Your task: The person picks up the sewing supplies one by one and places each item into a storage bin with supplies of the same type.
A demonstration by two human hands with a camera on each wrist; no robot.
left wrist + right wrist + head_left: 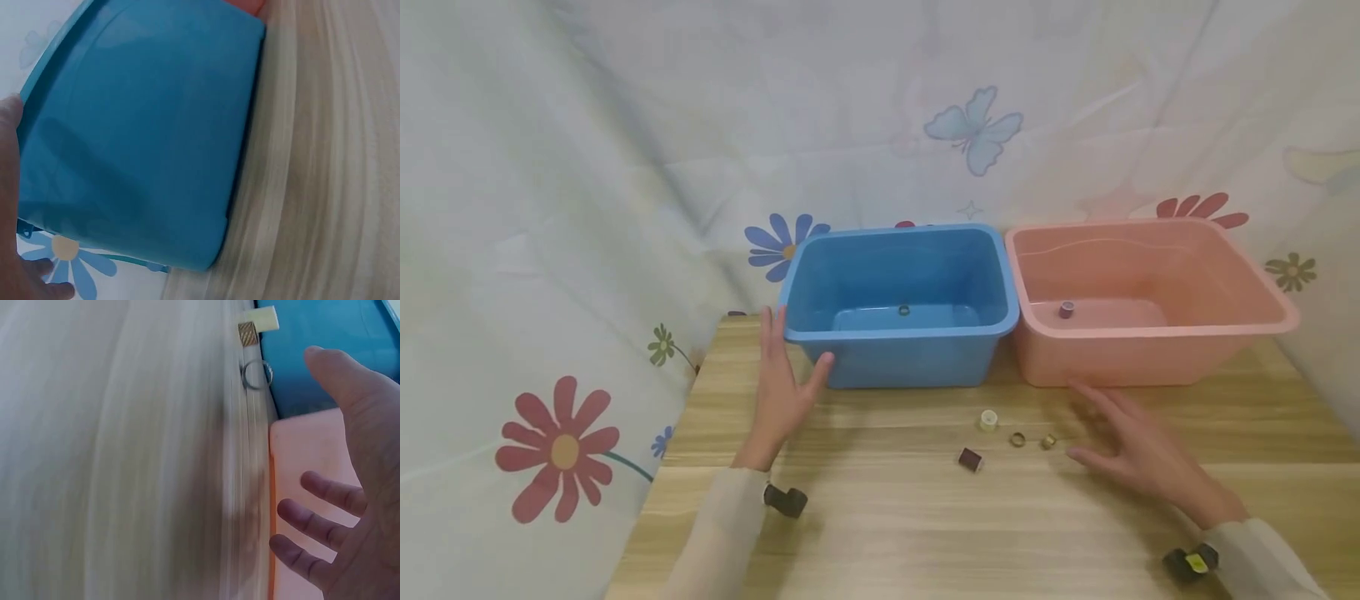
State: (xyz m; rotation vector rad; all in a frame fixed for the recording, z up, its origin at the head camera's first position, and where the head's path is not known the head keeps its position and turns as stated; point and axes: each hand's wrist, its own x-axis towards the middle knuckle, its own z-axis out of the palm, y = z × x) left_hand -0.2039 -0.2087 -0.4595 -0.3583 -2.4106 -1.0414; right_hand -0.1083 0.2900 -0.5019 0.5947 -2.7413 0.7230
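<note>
My left hand [784, 398] rests at the left front corner of a blue bin [902, 362], fingers extended along its side and thumb over its front. In front of the pink bin [1120, 358], my right hand [1150, 458] hovers with spread fingers and nothing between them. Left of its fingertips lie two small brass-coloured rings, one ring [1017, 439] flat and another ring [1048, 441] nearer the hand. A pale thread spool [988, 420] stands beside them, with a dark thread spool [970, 459] on its side. One ring [904, 310] is inside the blue bin; a purple thread spool [1067, 309] sits inside the pink one.
Both bins stand side by side at the back of the wooden table [880, 533], their rims nearly meeting. A patterned curtain [865, 108] with flowers and a butterfly hangs behind and to the left. Each wrist wears a small black camera.
</note>
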